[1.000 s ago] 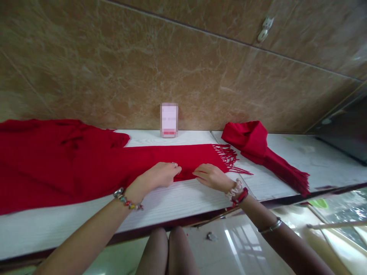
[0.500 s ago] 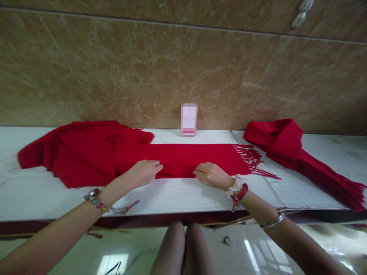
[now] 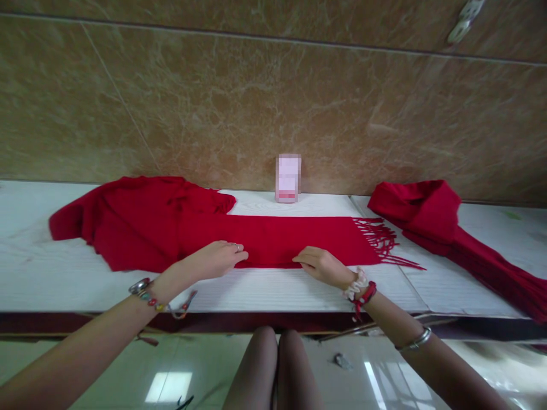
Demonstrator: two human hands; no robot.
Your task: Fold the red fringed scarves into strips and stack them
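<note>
A long red scarf (image 3: 273,239) lies flat along the white tabletop (image 3: 265,287), its fringed end (image 3: 382,239) at the right and its other end bunched in a heap (image 3: 141,219) at the left. My left hand (image 3: 216,259) rests on the scarf's near edge with fingers curled and pressed on the cloth. A little to the right, my right hand (image 3: 320,263) pinches the same near edge. A ring shows on my left hand; both wrists carry bracelets.
A second red scarf (image 3: 440,228) lies folded at the right, its tail running toward the table's front edge. A small pink box (image 3: 288,177) stands against the brown marble wall (image 3: 256,102). My knees (image 3: 273,364) show below the table over a glossy floor.
The view has swung left, bringing the whole bunched end of the scarf into sight. My left hand slid a little left along the near edge; my right hand stays on the edge.
</note>
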